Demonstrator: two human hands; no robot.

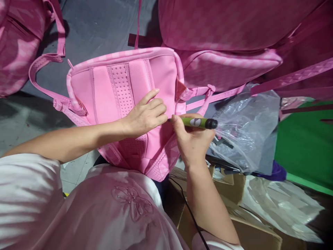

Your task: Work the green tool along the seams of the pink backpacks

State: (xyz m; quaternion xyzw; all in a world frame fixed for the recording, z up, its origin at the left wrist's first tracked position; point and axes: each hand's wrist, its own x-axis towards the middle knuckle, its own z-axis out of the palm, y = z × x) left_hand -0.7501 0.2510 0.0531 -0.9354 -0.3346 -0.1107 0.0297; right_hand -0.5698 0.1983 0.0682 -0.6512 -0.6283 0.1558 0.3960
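A pink backpack (163, 74) lies with its padded, strapped back panel facing up, against my lap. My left hand (147, 113) is on the panel, its index finger lifted and the other fingers curled down onto the fabric. In my right hand (194, 139) is a green pen-shaped tool (187, 121) with a black end, held nearly level at the bag's right side. Its tip points left toward my left fingertips; whether it touches the fabric is hidden. One shoulder strap (39, 81) loops out to the left.
Larger pink checkered bags (221, 24) stand behind, and another pink bag (20, 48) is at far left. To the right lie a clear plastic bag (247, 128), a green panel (304, 146) and cardboard boxes (255, 232). A black cord (188, 208) hangs beside my right arm.
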